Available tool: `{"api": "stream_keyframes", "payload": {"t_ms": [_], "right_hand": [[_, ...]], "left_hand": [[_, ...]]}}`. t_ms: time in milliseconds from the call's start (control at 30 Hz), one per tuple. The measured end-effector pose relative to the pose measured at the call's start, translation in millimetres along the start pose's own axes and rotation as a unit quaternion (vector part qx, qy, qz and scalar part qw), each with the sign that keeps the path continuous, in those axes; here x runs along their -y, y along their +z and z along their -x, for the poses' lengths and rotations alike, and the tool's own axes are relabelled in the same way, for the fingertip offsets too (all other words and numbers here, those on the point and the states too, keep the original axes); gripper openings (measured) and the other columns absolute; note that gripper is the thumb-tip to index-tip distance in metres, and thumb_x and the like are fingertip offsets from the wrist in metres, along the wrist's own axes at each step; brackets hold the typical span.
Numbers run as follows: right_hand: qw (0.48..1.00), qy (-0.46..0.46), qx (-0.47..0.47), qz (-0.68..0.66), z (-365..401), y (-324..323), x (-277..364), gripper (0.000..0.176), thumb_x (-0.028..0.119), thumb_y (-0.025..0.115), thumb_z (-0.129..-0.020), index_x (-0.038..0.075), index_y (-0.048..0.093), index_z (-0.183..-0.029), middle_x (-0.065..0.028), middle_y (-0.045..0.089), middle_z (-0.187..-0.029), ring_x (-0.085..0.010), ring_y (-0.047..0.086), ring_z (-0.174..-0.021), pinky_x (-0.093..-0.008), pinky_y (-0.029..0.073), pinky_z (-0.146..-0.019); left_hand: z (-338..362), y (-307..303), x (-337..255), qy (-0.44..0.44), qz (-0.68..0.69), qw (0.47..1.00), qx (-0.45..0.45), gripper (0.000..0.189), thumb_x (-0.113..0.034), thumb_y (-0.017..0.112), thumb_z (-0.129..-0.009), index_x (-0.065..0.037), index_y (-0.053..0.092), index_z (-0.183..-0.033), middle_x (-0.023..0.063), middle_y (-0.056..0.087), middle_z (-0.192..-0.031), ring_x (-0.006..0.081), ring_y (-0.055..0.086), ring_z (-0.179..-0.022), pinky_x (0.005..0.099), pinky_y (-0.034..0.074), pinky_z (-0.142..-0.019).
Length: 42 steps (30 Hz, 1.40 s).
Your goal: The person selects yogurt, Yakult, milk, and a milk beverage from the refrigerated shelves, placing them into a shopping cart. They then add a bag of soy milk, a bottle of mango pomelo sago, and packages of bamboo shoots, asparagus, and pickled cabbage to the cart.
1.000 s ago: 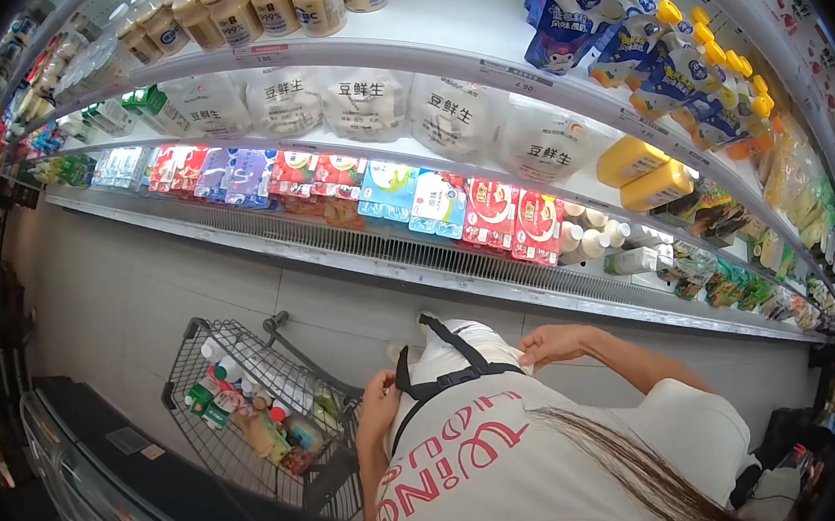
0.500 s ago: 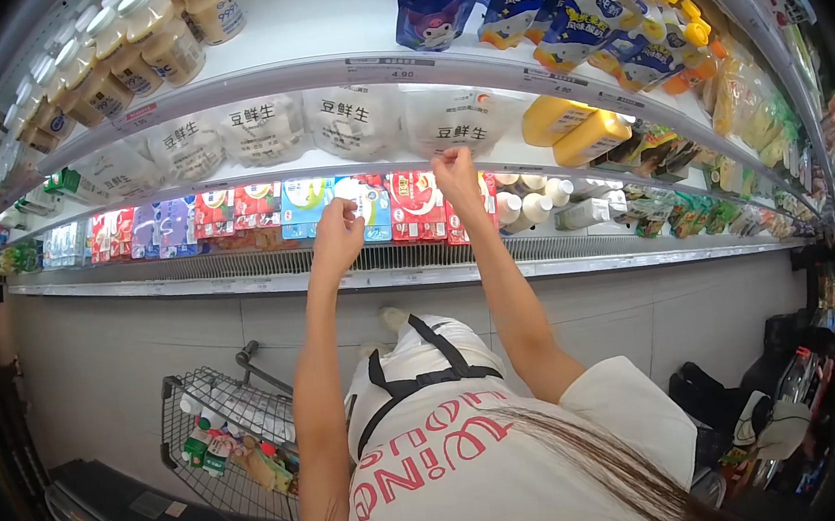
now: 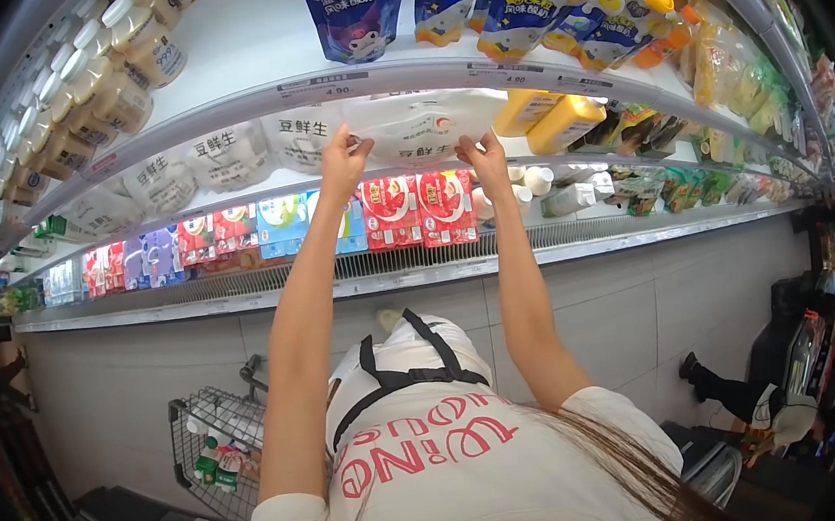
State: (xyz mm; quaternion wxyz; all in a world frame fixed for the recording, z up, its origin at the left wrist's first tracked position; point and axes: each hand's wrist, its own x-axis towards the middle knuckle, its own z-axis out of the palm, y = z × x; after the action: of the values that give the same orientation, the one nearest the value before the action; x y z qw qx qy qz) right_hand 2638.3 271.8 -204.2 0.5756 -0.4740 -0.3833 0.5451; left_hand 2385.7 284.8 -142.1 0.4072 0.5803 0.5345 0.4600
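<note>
A white plastic bag (image 3: 416,138) with black Chinese print and a small red-orange logo is on the middle shelf, directly between my hands. My left hand (image 3: 343,163) is closed at the bag's left edge, its thumb and fingers pinched together. At the lower right corner of the same bag, my right hand (image 3: 485,160) pinches the plastic. More bags (image 3: 230,156) with the same print are lined up to the left. Yellow bottles (image 3: 565,124) lie just right of my right hand.
Blue pouches with yellow caps (image 3: 524,9) and pale lidded bottles (image 3: 105,90) fill the upper shelf. Red cartons (image 3: 448,209) stand below. A wire shopping cart (image 3: 216,446) with goods is at lower left. Another person's dark-clothed leg (image 3: 737,395) shows at right.
My left hand has moved up from in front of the cartons to the bag's left edge. My right hand has shifted to its right corner. The view has moved closer to the shelf.
</note>
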Motion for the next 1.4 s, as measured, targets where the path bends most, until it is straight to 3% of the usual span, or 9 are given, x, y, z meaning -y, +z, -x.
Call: {"api": "stream_keyframes", "payload": {"t_ms": [233, 433, 567, 667, 800, 867, 933, 1133, 1400], "right_hand": [[0.999, -0.024, -0.003, 0.023, 27, -17, -36, 0.023, 0.017, 0.064, -0.090, -0.001, 0.064, -0.104, -0.0075, 0.069, -0.092, -0.0121, 0.062, -0.086, -0.0262, 0.050, -0.076], [0.889, -0.256, -0.025, 0.379, 44, 22, 45, 0.013, 0.009, 0.067, -0.083, -0.003, 0.062, -0.082, -0.0117, 0.059, -0.068, -0.0261, 0.056, -0.068, -0.0364, 0.044, -0.064], [0.802, -0.464, 0.035, 0.375, 55, 52, 86, 0.022, 0.016, 0.065, -0.086, -0.004, 0.059, -0.081, -0.0095, 0.048, -0.055, -0.0229, 0.049, -0.058, -0.0343, 0.039, -0.054], [0.937, -0.244, 0.123, 0.215, 112, 101, 120, 0.024, 0.021, 0.060, -0.092, -0.003, 0.062, -0.087, -0.0079, 0.047, -0.057, -0.0156, 0.043, -0.054, -0.0295, 0.036, -0.053], [0.958, -0.103, 0.242, 0.114, 152, 145, 127, 0.031, 0.028, 0.053, -0.097, -0.002, 0.063, -0.097, 0.0015, 0.052, -0.063, -0.0057, 0.040, -0.059, -0.0235, 0.033, -0.053], [0.960, -0.024, 0.278, 0.015, 167, 178, 125, 0.034, 0.030, 0.052, -0.097, -0.001, 0.064, -0.100, 0.0049, 0.054, -0.069, -0.0035, 0.040, -0.062, -0.0221, 0.033, -0.054], [0.945, 0.046, 0.320, -0.041, 177, 213, 122, 0.035, 0.032, 0.052, -0.098, 0.000, 0.065, -0.101, 0.0064, 0.055, -0.074, -0.0021, 0.041, -0.065, -0.0210, 0.033, -0.056], [0.882, 0.180, 0.434, -0.040, 191, 274, 100, 0.036, 0.032, 0.053, -0.097, 0.000, 0.064, -0.107, -0.0012, 0.065, -0.092, -0.0049, 0.054, -0.079, -0.0213, 0.044, -0.070], [0.752, 0.248, 0.611, 0.016, 210, 329, 93, 0.040, 0.025, 0.054, -0.096, 0.000, 0.050, -0.127, -0.0085, 0.060, -0.116, -0.0159, 0.059, -0.101, -0.0301, 0.048, -0.088]], "left_hand": [[61, 9, 21, 0.085, 0.064, 0.994, -0.032, 0.023, -0.007, 0.064, -0.087, -0.002, 0.062, -0.110, 0.0068, 0.069, -0.097, 0.0094, 0.058, -0.083, 0.0276, 0.049, -0.072], [64, -16, 5, 0.010, 0.031, 0.990, -0.137, 0.019, -0.007, 0.065, -0.087, 0.000, 0.066, -0.105, 0.0057, 0.071, -0.086, 0.0071, 0.057, -0.075, 0.0235, 0.046, -0.070], [106, -54, -52, -0.022, 0.030, 0.982, -0.186, 0.009, -0.006, 0.064, -0.087, 0.002, 0.063, -0.092, -0.0016, 0.060, -0.071, 0.0044, 0.048, -0.064, 0.0218, 0.039, -0.058], [158, -91, -66, -0.020, 0.071, 0.971, -0.229, 0.014, -0.011, 0.066, -0.087, 0.002, 0.060, -0.089, -0.0023, 0.059, -0.073, 0.0038, 0.046, -0.064, 0.0211, 0.037, -0.058], [253, -132, -60, 0.009, 0.276, 0.938, -0.210, 0.043, -0.035, 0.064, -0.089, 0.000, 0.056, -0.113, 0.0090, 0.059, -0.111, 0.0165, 0.056, -0.099, 0.0284, 0.045, -0.082], [332, -154, 4, -0.096, 0.255, 0.951, -0.148, 0.069, -0.040, 0.061, -0.090, -0.001, 0.033, -0.139, 0.0119, 0.045, -0.137, 0.0237, 0.045, -0.124, 0.0396, 0.039, -0.100], [366, -134, -8, -0.060, 0.430, 0.888, -0.153, 0.065, -0.036, 0.061, -0.090, -0.003, 0.034, -0.139, 0.0101, 0.047, -0.135, 0.0251, 0.046, -0.123, 0.0428, 0.040, -0.100], [386, -100, -103, -0.167, 0.402, 0.804, -0.404, 0.066, -0.030, 0.066, -0.088, -0.006, 0.032, -0.140, 0.0097, 0.049, -0.131, 0.0248, 0.051, -0.116, 0.0417, 0.046, -0.092], [437, -97, -100, -0.166, 0.457, 0.741, -0.463, 0.069, -0.025, 0.072, -0.084, -0.004, 0.035, -0.138, 0.0114, 0.050, -0.130, 0.0253, 0.050, -0.118, 0.0423, 0.045, -0.094]]}}
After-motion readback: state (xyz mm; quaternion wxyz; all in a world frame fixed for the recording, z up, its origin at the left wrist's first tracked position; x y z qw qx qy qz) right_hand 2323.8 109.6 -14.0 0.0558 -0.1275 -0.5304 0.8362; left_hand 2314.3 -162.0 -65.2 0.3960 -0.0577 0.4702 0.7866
